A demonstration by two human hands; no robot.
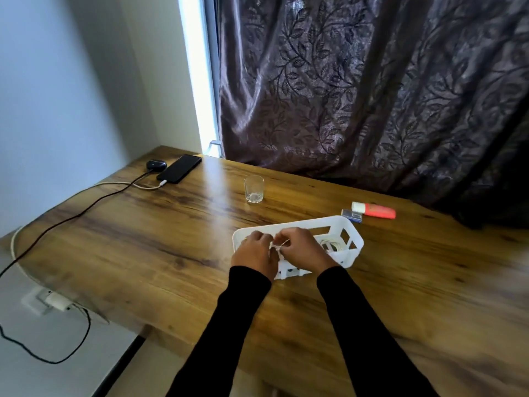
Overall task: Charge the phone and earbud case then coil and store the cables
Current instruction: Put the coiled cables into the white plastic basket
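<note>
A person in black sleeves works at a wooden counter (143,239), seen from above. Both hands meet over the left half of a white plastic basket (350,233) with slotted walls, near the middle of the counter. The left hand (256,250) and the right hand (300,247) have their fingers curled, pinching a thin pale cable (279,247) between them, just above the basket. How the cable is wound there is too small and blurred to tell. Inside the basket's right end lies a coiled white cable (333,245).

At the far left corner of the counter, a black phone (179,168) lies flat with a white charging cable (128,184) plugged into its near end. Just beside it, touching or nearly so, sits a dark earbud case (156,165) with a black cable (86,207) leading from it. Both cables run over the counter's left edge toward a white charger (58,303) in a wall socket below.

A clear drinking glass (254,189) stands upright beyond the basket. To the right of the basket lie an orange-red tube with a white cap (375,210) and, touching it, a small blue and white box (351,215). A dark curtain with a leaf pattern (372,81) hangs behind the counter.
</note>
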